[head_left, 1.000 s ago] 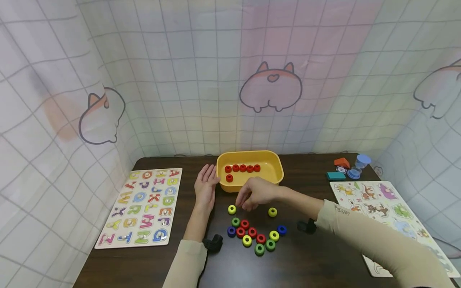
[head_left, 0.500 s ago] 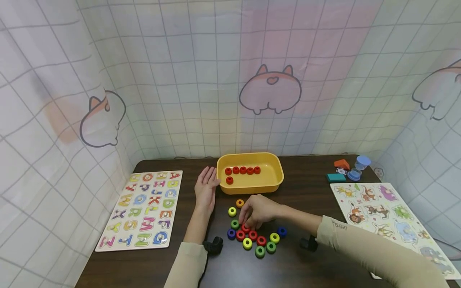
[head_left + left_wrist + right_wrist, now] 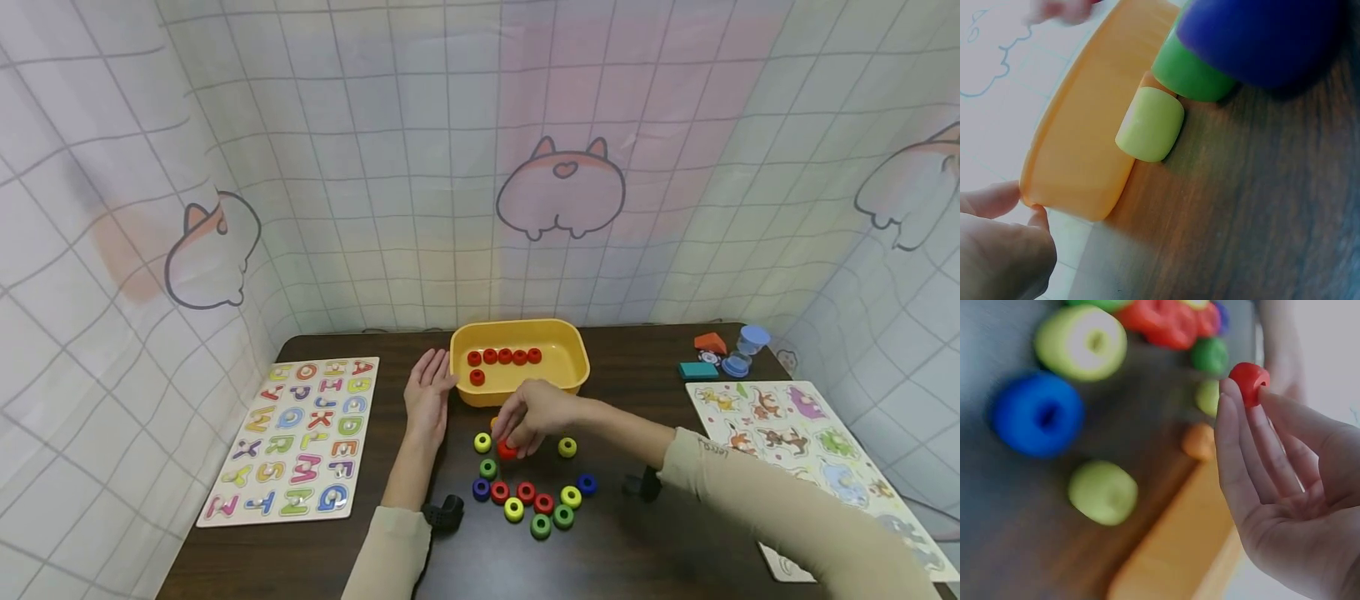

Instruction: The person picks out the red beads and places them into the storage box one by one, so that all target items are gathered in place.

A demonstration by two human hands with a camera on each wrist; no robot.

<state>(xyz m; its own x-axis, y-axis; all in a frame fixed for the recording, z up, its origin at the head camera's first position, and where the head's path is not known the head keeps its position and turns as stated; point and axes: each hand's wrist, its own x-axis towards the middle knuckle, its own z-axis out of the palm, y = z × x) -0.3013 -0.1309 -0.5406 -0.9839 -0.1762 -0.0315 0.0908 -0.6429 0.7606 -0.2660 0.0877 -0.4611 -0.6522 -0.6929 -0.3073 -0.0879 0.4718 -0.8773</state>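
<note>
My right hand [image 3: 542, 414] pinches a red bead [image 3: 1247, 382] between thumb and fingertips, raised over the table in front of the yellow tray [image 3: 561, 367]. My left hand [image 3: 427, 398] lies at the tray's left side with straight fingers, its thumb touching the rim. Inside the tray sit several red beads [image 3: 505, 356], most in a row along the back. On the table are loose beads: red [image 3: 543, 503], green [image 3: 541, 526], blue [image 3: 587, 484] and yellow [image 3: 567, 447]. An orange bead [image 3: 1199, 441] is partly hidden behind my right hand in the head view.
A letter puzzle board [image 3: 292, 442] lies at the left, an animal puzzle board [image 3: 817, 467] at the right under my right sleeve. Behind that board are a teal block [image 3: 698, 371], an orange block [image 3: 709, 342] and a blue hourglass [image 3: 744, 350]. A patterned curtain [image 3: 390, 208] surrounds the table.
My right hand reached down to the bead cluster, took a red bead from it, and has lifted it back toward the tray. My left hand has stayed at the tray's side.
</note>
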